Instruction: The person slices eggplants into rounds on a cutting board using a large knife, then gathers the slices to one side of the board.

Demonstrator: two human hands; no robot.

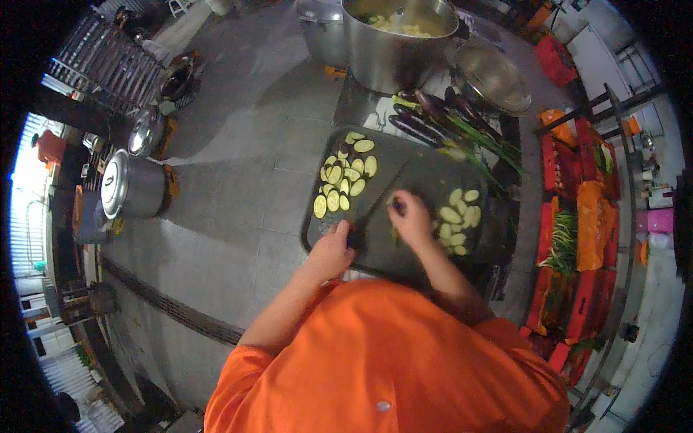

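A dark shallow tray (427,162) lies before me. On its left side is a cluster of pale oval slices (335,175), some dark-rimmed, apparently eggplant; a second group of pale slices (460,214) is at the right. My left hand (331,253), at the near left edge, grips the dark handle of what looks like a knife; its narrow blade (384,195) slants away across the tray. Blurred by motion, my right hand (412,219) is over the middle, its fingers closed around a small dark piece (398,205) that I cannot identify clearly.
Whole eggplants (417,123) and green stalks (487,143) lie beyond the tray. Behind them stand a large metal pot (379,59) with pale pieces inside and a round metal lid (495,78). Red crates (587,300) line the right; a lidded pot (142,184) stands left.
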